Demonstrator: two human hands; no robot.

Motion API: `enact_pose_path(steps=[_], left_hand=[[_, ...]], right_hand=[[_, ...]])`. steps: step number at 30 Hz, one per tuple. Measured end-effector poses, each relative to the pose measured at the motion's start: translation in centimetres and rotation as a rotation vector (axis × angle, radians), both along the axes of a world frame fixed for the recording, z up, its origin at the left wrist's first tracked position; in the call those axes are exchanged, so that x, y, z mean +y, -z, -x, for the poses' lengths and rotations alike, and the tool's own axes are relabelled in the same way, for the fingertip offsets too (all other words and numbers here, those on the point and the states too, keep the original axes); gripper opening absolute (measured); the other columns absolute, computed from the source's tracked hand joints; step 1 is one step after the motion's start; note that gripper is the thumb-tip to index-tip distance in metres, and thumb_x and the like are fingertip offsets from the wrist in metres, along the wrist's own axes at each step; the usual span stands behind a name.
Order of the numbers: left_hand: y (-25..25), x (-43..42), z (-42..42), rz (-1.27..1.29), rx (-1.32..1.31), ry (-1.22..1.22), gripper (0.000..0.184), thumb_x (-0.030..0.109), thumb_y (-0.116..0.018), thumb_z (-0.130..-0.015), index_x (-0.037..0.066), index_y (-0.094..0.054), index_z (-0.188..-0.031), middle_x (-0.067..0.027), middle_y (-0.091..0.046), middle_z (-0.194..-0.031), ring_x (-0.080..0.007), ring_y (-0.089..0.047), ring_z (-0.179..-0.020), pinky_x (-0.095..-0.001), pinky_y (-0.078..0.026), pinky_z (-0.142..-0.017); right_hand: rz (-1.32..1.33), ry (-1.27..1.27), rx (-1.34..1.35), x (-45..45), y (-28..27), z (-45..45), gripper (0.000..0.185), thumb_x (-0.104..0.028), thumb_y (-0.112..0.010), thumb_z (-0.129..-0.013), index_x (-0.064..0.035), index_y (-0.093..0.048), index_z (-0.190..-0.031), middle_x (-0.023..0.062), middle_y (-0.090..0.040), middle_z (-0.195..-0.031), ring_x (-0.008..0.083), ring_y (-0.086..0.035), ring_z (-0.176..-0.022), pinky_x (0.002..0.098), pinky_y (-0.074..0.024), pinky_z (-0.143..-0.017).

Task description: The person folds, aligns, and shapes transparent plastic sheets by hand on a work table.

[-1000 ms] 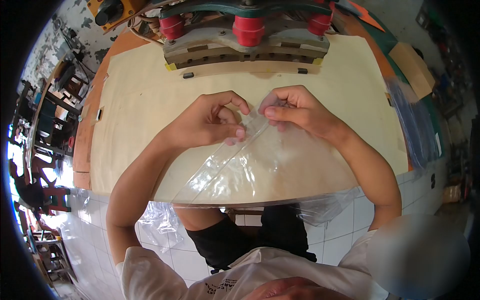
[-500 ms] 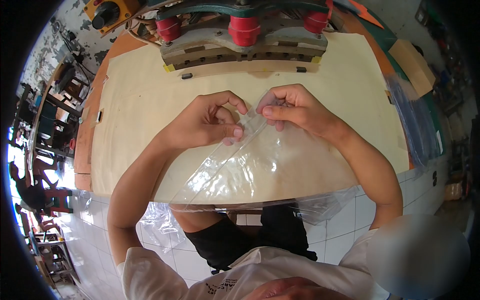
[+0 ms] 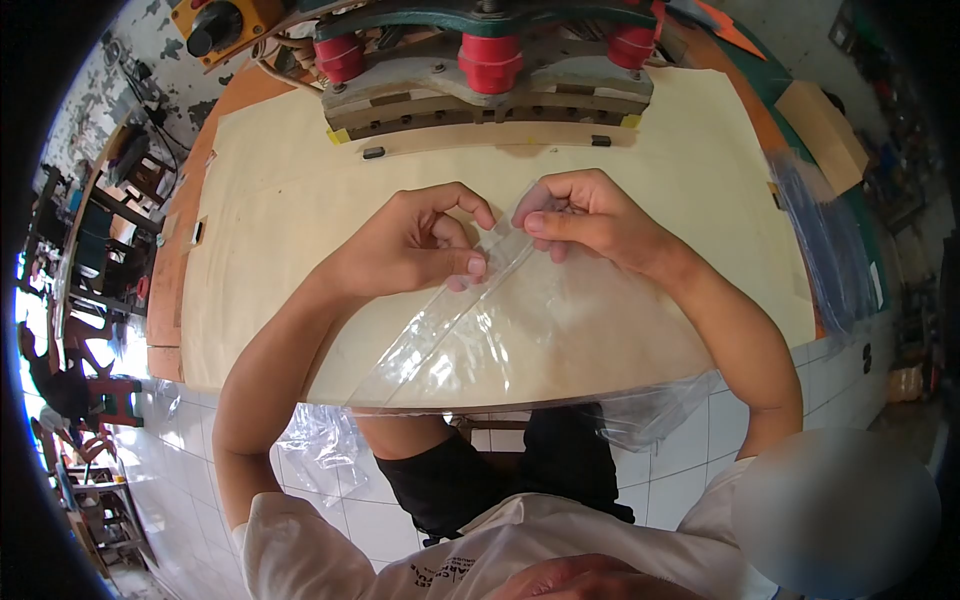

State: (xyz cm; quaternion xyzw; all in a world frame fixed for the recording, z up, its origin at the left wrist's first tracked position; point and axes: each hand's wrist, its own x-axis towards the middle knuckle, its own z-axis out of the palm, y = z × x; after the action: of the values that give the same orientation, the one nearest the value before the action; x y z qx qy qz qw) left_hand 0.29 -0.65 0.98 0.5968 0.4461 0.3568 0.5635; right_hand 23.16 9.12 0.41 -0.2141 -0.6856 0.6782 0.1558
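A clear plastic sheet [image 3: 560, 320] with a folded, shiny edge slants across the table and hangs over its front edge. My right hand [image 3: 575, 220] pinches the upper corner of the sheet between thumb and fingers. Just left of it, my left hand [image 3: 435, 240] grips the folded edge between its thumb and lower fingers, with the index finger curved above. The two hands are a small distance apart, over the cream covering [image 3: 270, 230] of the table.
Beyond the hands stands a heavy press [image 3: 490, 100] with red cylinders. A yellow control box [image 3: 225, 30] is at the upper left. Stacked clear plastic [image 3: 825, 240] and a cardboard piece [image 3: 822, 135] lie at the right. More plastic [image 3: 325, 445] hangs below the front edge.
Both hands keep their hold on the sheet and have hardly moved. The view has shifted slightly, and the glare on the plastic differs a little.
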Motion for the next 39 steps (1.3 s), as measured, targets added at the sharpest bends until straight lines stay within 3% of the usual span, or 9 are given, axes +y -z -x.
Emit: enact_pose_path(steps=[26, 34, 39], left_hand=[[0.4, 0.2, 0.3, -0.035, 0.057, 0.073, 0.029, 0.005, -0.068, -0.086, -0.004, -0.054, -0.111, -0.0081, -0.069, -0.078, -0.0086, -0.062, -0.068, -0.0216, -0.047, -0.061], [0.1, 0.0, 0.4, -0.052, 0.164, 0.117, 0.016, 0.01, -0.07, -0.086, -0.005, -0.066, -0.089, -0.0062, -0.067, -0.078, -0.0087, -0.061, -0.07, -0.0225, -0.047, -0.064], [-0.2, 0.0, 0.3, -0.057, 0.186, 0.102, 0.017, 0.013, -0.068, -0.088, -0.004, -0.067, -0.084, -0.0054, -0.067, -0.073, -0.0083, -0.06, -0.068, -0.0226, -0.047, -0.062]], right_hand=[[-0.065, 0.04, 0.006, 0.1, 0.3, 0.2, 0.024, -0.022, -0.06, -0.094, 0.0015, -0.065, -0.095, 0.0018, -0.059, -0.075, 0.0064, -0.056, -0.065, 0.0194, -0.0453, -0.058], [-0.022, 0.083, -0.002, 0.6, 0.9, 0.0, 0.023, -0.022, -0.061, -0.093, 0.0008, -0.066, -0.094, 0.0032, -0.061, -0.074, 0.0066, -0.055, -0.058, 0.0187, -0.0421, -0.053], [-0.005, 0.088, 0.004, 0.5, 0.8, 0.1, 0.024, -0.023, -0.061, -0.093, 0.0008, -0.066, -0.094, 0.0034, -0.061, -0.075, 0.007, -0.055, -0.059, 0.0191, -0.0437, -0.055]])
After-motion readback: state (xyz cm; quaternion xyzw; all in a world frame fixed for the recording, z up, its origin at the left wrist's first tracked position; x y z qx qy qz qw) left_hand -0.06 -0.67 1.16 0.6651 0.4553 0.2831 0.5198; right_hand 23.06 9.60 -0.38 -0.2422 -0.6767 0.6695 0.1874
